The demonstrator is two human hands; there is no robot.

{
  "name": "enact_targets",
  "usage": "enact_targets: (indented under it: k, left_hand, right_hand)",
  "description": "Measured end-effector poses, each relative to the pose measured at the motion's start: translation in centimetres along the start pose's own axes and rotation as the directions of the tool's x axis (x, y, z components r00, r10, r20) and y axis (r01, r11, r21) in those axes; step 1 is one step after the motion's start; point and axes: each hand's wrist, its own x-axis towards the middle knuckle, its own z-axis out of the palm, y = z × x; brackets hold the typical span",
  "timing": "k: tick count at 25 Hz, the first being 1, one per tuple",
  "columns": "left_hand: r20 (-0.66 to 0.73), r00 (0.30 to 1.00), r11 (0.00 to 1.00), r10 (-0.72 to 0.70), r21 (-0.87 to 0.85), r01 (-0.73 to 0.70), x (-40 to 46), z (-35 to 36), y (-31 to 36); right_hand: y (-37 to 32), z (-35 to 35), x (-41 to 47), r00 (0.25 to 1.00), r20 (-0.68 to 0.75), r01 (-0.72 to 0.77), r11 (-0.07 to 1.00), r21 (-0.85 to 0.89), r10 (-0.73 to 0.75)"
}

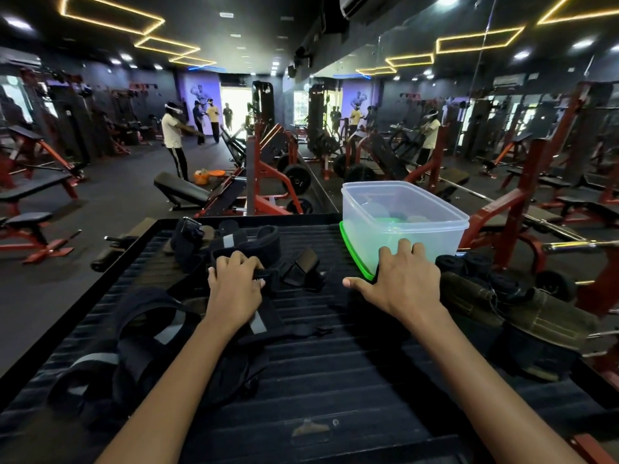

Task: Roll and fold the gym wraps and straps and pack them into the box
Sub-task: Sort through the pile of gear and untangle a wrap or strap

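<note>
Gripping a black fabric gym strap (264, 279) with my left hand (234, 289), my right hand (402, 283) spread against the near wall of the clear plastic box (432, 226) far right, I judge packing barely begun: loose black wraps (140, 333) lie left, rolled ones (465, 262) right.

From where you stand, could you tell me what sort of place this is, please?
A gym, almost certainly: red weight machines loaded with plates, padded benches, and a barbell beside the ribbed platform with its straps.
</note>
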Motion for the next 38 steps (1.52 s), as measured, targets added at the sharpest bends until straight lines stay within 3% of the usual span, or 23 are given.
enact_targets:
  k: [3, 6, 13, 16, 18, 20, 23, 26, 28, 30, 33, 35, 38]
  left_hand:
    - [-0.034, 0.999, 0.994, -0.005, -0.114, 0.001, 0.2, -0.1, 0.5]
    - [-0.086, 0.996, 0.956, 0.039, -0.286, -0.062, 0.1, -0.3, 1.4]
    - [-0.152, 0.985, 0.912, 0.085, -0.387, -0.138, 0.1, -0.4, 1.4]
    - [-0.138, 0.988, 0.922, 0.067, -0.371, -0.114, 0.0, -0.3, 1.4]
    - [-0.118, 0.99, 0.931, 0.081, -0.346, -0.117, -0.3, -0.3, 1.8]
    - [-0.094, 0.989, 0.941, 0.115, -0.309, -0.139, -0.5, -0.2, 2.2]
    - [-0.09, 0.973, 0.924, 0.212, -0.305, -0.229, -0.7, 0.3, 3.0]
    - [-0.128, 0.914, 0.784, 0.385, -0.476, -0.397, -1.4, 0.5, 4.6]
    - [-0.019, 0.866, 0.693, 0.5, -0.59, -0.414, -2.4, 0.7, 7.0]
    - [0.149, 0.815, 0.685, 0.561, -0.635, -0.356, -3.2, 1.6, 9.7]
    - [0.342, 0.792, 0.733, 0.506, -0.655, -0.185, -3.4, 3.6, 12.0]
    - [0.395, 0.798, 0.707, 0.456, -0.706, -0.054, -3.4, 4.4, 11.9]
    - [0.387, 0.815, 0.634, 0.431, -0.773, 0.031, -3.7, 4.6, 11.1]
  right_hand:
    - [-1.9, 0.6, -0.8, 0.944, -0.224, 0.266, 0.96, 0.082, -0.243]
    - [-4.6, 1.1, -1.5, 0.869, -0.284, 0.446, 0.889, 0.099, -0.405]
    - [-7.6, 2.8, -0.9, 0.846, -0.253, 0.514, 0.843, 0.157, -0.469]
    - [-6.1, 1.7, -0.2, 0.888, -0.252, 0.43, 0.89, 0.152, -0.385]
    - [-3.8, 0.6, 0.9, 0.952, -0.203, 0.26, 0.957, 0.131, -0.231]
    - [-1.3, -0.1, 2.6, 0.998, -0.057, 0.034, 0.996, 0.084, -0.029]
    - [1.8, 1.1, 4.6, 0.975, 0.182, -0.149, 0.984, 0.095, 0.13]
    - [2.9, 2.7, 5.6, 0.948, 0.299, -0.181, 0.96, 0.214, 0.113]
    - [3.0, 3.4, 6.3, 0.943, 0.308, -0.216, 0.937, 0.276, 0.126]
    - [2.8, 4.1, 6.7, 0.939, 0.312, -0.248, 0.911, 0.329, 0.143]
    - [2.8, 4.7, 7.0, 0.936, 0.324, -0.262, 0.885, 0.384, 0.137]
    - [3.1, 5.0, 7.2, 0.937, 0.323, -0.271, 0.864, 0.424, 0.135]
    - [3.6, 4.6, 7.2, 0.927, 0.341, -0.315, 0.812, 0.492, 0.153]
